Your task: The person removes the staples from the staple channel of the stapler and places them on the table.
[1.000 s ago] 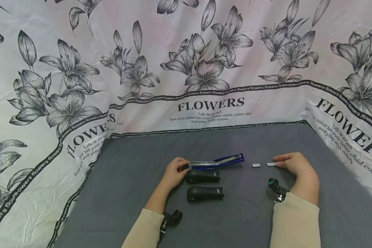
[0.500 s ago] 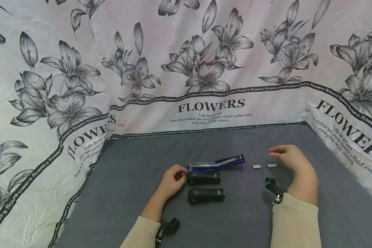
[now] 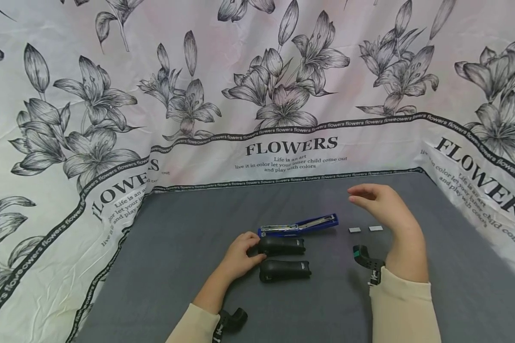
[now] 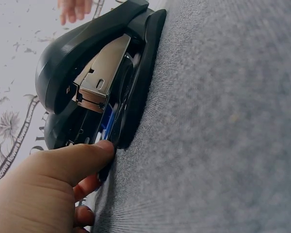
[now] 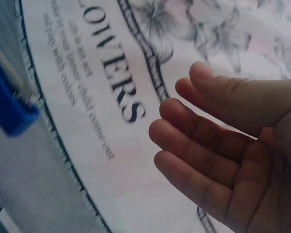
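Note:
My left hand (image 3: 241, 255) is at the left end of the upper black stapler (image 3: 282, 245). In the left wrist view the thumb and fingers of the left hand (image 4: 48, 184) pinch the end of its base, which is partly hidden behind the nearer black stapler (image 4: 94, 73). That lower black stapler (image 3: 285, 270) lies just below in the head view. Beyond both, a blue stapler (image 3: 298, 226) lies opened out flat, its metal inside showing. My right hand (image 3: 384, 205) is raised with fingers loosely extended, holding nothing, behind two small strips of staples (image 3: 354, 229).
The strips lie side by side right of the blue stapler, the other strip (image 3: 375, 228) farther right. A grey cloth (image 3: 189, 228) covers the table. White flower-printed fabric (image 3: 292, 157) hangs along the back and both sides.
My right hand let go of the right-hand strip, then rose and moved back and left. The left hand left the blue stapler's end and came to the upper black stapler.

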